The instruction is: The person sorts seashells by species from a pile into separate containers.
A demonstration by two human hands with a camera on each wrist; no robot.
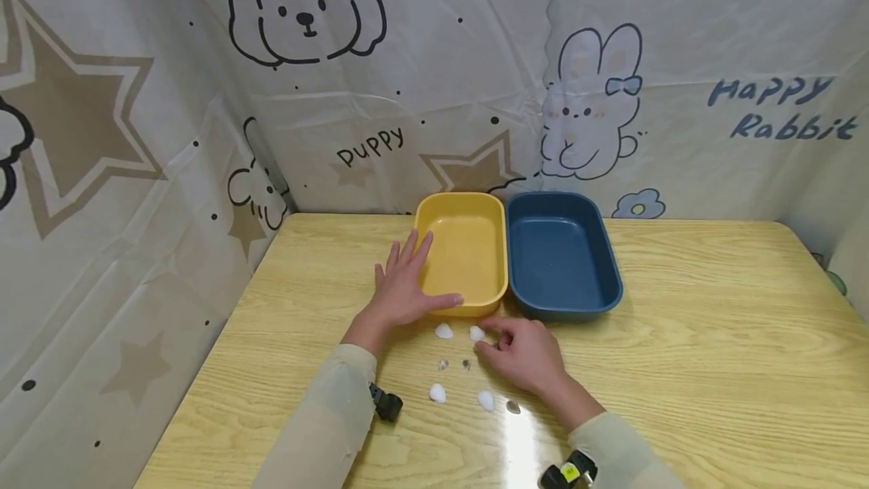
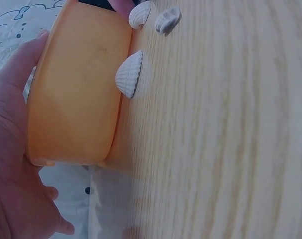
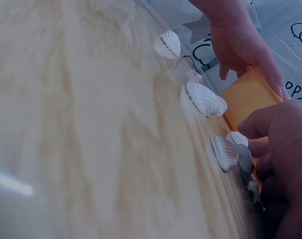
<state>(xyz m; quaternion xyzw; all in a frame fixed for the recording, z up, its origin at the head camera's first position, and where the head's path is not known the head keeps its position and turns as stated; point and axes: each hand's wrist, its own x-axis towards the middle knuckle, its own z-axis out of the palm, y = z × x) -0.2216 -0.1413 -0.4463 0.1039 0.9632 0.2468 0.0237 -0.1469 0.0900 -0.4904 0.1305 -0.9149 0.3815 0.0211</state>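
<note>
1. my left hand [image 1: 400, 289] lies flat with straight, spread fingers against the left wall of the yellow rectangular plastic tray [image 1: 468, 211], just left of the frame's centre; the thumb runs along the tray's near rim. it presses rather than grips.
2. the left wrist view shows the palm [image 2: 11, 124] touching the yellow tray's side wall [image 2: 76, 94] at the left of the frame.
3. my right hand [image 1: 526, 353] sits below centre, fingers loosely curled, fingertips at a small white ribbed seashell [image 1: 477, 333] just in front of the yellow tray. i cannot tell whether it is pinching the shell or only touching it.
4. a second white seashell [image 1: 443, 331] lies just left of that one, close to the tray's near wall.
5. lower in the frame, two more white shells [image 1: 437, 393] [image 1: 485, 399] rest on the pale wooden table [image 1: 713, 338], with small darker shells [image 1: 512, 406] between and beside them.
6. a dark blue rectangular plastic tray [image 1: 563, 206] stands touching the yellow one on its right.
7. a printed cartoon curtain [image 1: 170, 96] closes off the upper half of the frame.
</note>
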